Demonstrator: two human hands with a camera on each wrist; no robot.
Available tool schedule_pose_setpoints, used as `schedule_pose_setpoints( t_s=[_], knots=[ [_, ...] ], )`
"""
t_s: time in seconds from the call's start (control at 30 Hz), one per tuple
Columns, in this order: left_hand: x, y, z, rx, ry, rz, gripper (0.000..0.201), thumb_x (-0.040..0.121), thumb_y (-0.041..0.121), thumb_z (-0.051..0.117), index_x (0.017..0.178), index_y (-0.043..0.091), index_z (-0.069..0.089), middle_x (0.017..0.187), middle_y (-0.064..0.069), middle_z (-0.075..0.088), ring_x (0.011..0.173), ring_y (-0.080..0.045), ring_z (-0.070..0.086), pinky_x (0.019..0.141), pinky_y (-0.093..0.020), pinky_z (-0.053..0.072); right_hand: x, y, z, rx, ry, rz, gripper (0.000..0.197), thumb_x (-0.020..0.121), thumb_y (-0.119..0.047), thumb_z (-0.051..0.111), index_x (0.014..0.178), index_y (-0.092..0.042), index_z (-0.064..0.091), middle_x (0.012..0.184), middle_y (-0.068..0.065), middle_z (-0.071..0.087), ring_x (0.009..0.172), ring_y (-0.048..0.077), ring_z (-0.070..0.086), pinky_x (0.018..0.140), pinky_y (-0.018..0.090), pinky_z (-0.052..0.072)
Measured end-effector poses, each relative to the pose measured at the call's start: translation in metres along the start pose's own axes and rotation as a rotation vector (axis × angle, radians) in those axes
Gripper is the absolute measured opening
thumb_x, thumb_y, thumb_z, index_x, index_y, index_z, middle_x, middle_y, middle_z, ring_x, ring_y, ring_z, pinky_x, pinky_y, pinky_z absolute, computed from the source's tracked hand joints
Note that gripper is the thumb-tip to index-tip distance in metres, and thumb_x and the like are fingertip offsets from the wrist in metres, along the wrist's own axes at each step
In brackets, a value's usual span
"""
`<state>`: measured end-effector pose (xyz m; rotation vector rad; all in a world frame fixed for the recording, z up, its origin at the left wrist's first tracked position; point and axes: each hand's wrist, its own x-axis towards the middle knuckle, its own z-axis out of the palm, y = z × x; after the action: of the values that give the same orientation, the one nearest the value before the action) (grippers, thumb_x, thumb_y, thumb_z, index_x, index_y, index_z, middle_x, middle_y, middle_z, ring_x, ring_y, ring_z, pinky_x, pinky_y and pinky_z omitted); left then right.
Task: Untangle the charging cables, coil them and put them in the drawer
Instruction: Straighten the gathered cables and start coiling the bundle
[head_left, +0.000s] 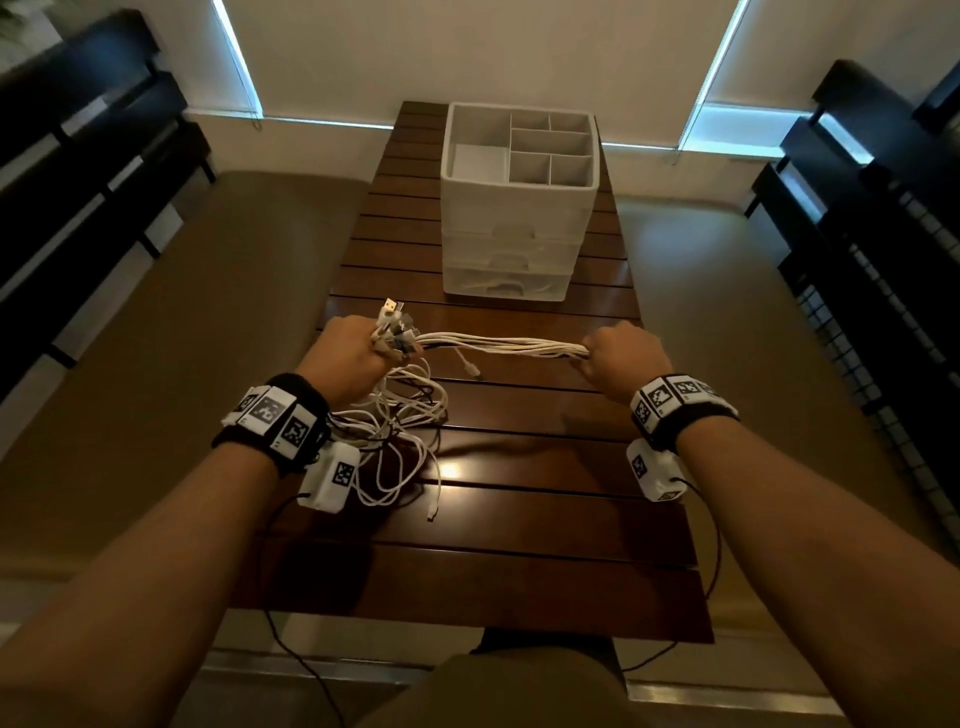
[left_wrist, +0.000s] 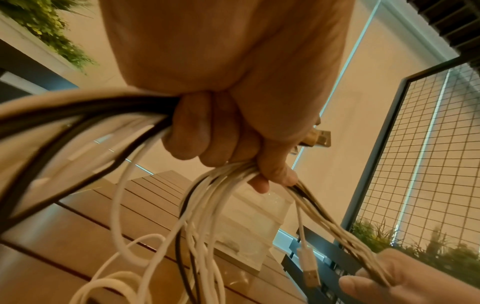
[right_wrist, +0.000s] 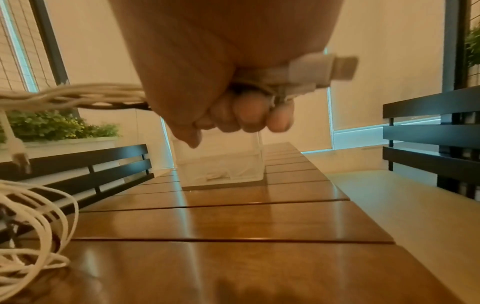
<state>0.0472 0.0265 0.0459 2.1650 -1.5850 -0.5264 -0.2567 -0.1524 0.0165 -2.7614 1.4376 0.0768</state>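
A bundle of white and black charging cables (head_left: 498, 345) stretches taut between my two hands above the wooden table (head_left: 530, 525). My left hand (head_left: 361, 356) grips one end in a fist, with several USB plugs (head_left: 393, 310) poking out above the fingers. My right hand (head_left: 615, 358) grips the other end, and in the right wrist view plugs (right_wrist: 327, 69) stick out past its fingers (right_wrist: 249, 117). The rest of the cables hang from the left hand (left_wrist: 228, 135) in a loose tangle (head_left: 408, 436) on the table. One plug (left_wrist: 309, 269) dangles free.
A white drawer unit (head_left: 519, 218) stands further back on the table, its top tray divided into compartments, its drawers closed. The bottom drawer (head_left: 506, 285) shows a white cable inside. Dark benches (head_left: 78, 171) flank both sides. The table's near edge (head_left: 467, 623) is close to my body.
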Motion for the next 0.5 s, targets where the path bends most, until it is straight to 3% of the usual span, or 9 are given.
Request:
schedule_pose_setpoints(
  t_s=[0.13, 0.37, 0.5],
  knots=[
    [0.0, 0.002, 0.003, -0.031, -0.013, -0.002, 0.019, 0.098, 0.021, 0.065, 0.097, 0.011, 0.081, 0.095, -0.008, 0.078, 0.089, -0.026, 0.072, 0.084, -0.047, 0.058, -0.002, 0.0, 0.009, 0.028, -0.005, 0.008, 0.035, 0.103, -0.047, 0.052, 0.086, -0.02, 0.065, 0.076, 0.003, 0.056, 0.07, 0.027, 0.056, 0.064, 0.037, 0.049],
    [-0.005, 0.001, -0.007, -0.135, 0.087, -0.04, 0.013, 0.097, 0.025, 0.074, 0.101, 0.015, 0.082, 0.097, -0.005, 0.075, 0.096, -0.018, 0.068, 0.083, -0.031, 0.05, -0.007, 0.007, 0.012, -0.055, -0.026, 0.08, 0.033, 0.094, -0.053, 0.057, 0.085, -0.024, 0.068, 0.068, -0.001, 0.055, 0.067, 0.026, 0.062, 0.063, 0.033, 0.052],
    [-0.005, -0.007, -0.008, -0.185, 0.096, -0.105, 0.016, 0.094, 0.033, 0.077, 0.094, 0.017, 0.081, 0.096, -0.007, 0.076, 0.096, -0.022, 0.07, 0.084, -0.033, 0.052, -0.005, 0.004, 0.015, -0.053, -0.032, 0.093, 0.037, 0.092, -0.058, 0.056, 0.082, -0.023, 0.064, 0.069, -0.002, 0.053, 0.066, 0.024, 0.058, 0.062, 0.032, 0.047]
  ],
)
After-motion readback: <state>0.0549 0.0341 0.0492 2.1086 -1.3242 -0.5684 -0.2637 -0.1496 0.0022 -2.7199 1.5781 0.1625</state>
